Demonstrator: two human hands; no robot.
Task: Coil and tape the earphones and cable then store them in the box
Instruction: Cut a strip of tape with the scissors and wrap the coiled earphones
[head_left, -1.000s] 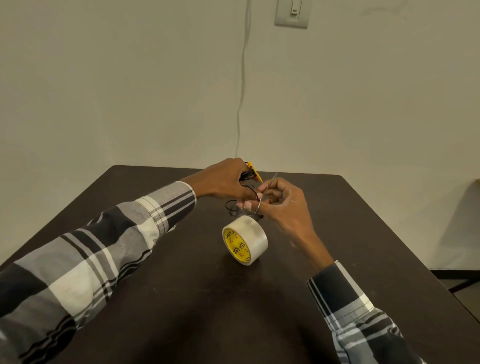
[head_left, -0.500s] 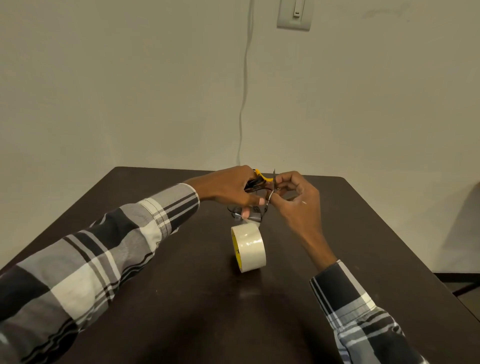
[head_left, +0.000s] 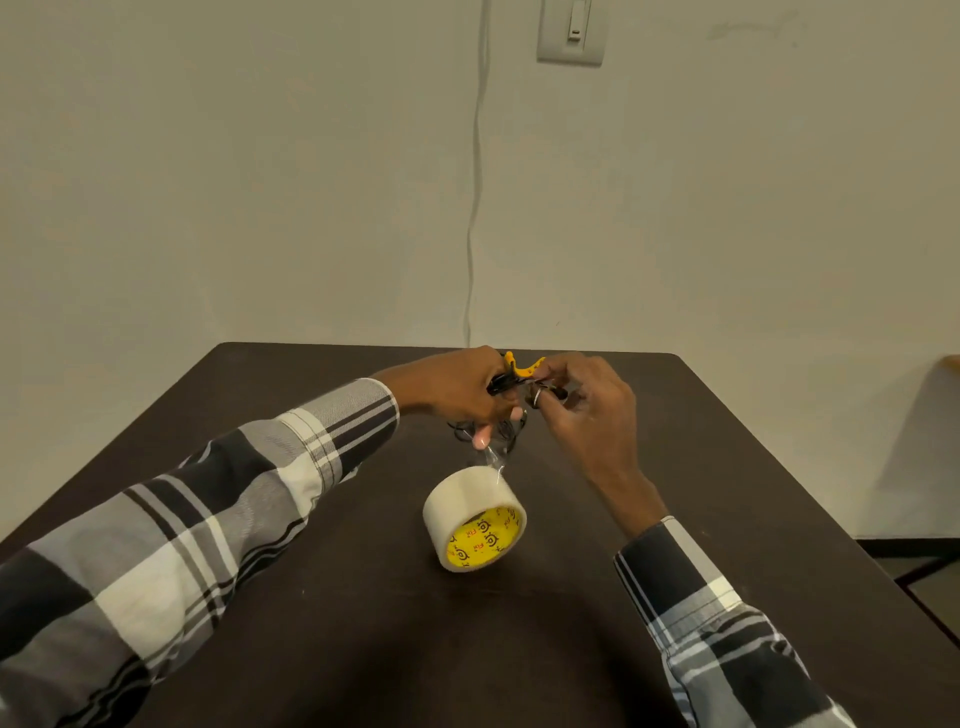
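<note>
So this is the taping step. Left hand has a closed grip on the coiled black earphone cable, held just above the dark surface. A clear strip runs down to the tape roll. Right hand pinches yellow-handled scissors. Next it probably needs a snip. No box in sight.

plain indoor room: bare wall, light switch, dark table.
</note>
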